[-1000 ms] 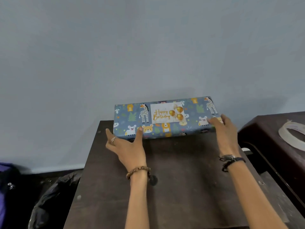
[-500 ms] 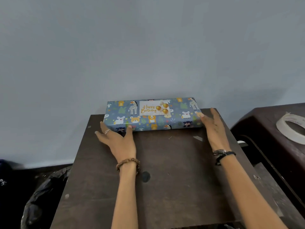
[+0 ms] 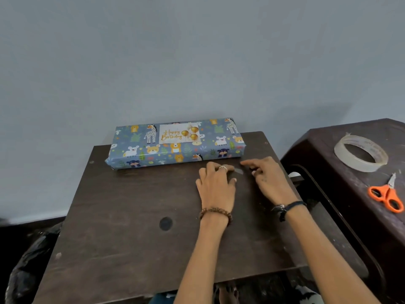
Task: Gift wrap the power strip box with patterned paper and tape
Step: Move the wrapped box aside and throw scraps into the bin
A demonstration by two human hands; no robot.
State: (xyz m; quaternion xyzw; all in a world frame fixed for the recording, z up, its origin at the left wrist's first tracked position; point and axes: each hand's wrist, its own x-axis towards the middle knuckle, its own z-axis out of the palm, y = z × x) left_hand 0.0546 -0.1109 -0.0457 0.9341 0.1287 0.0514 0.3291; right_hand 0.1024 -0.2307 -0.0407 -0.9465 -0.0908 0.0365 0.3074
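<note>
Two bare forearms, no sleeves in view. On the left hand (image 3: 215, 185), a thin silver-toned ring (image 3: 223, 167) round one of the fingers, and at that wrist a bracelet of small round brown beads (image 3: 215, 212). At the wrist of the right hand (image 3: 266, 178), a dark cord band (image 3: 293, 205) with a knotted bunch of paler and dark threads (image 3: 279, 210) hanging toward the inner side.

The left hand (image 3: 215, 185) covers part of a small clear scrap (image 3: 238, 171) on the surface (image 3: 131, 216), just beside the wrapped box (image 3: 175, 143); whether any fingers (image 3: 247, 162) touch it is unclear. Right of the box, the second table (image 3: 350, 194) runs past the picture's edge.
</note>
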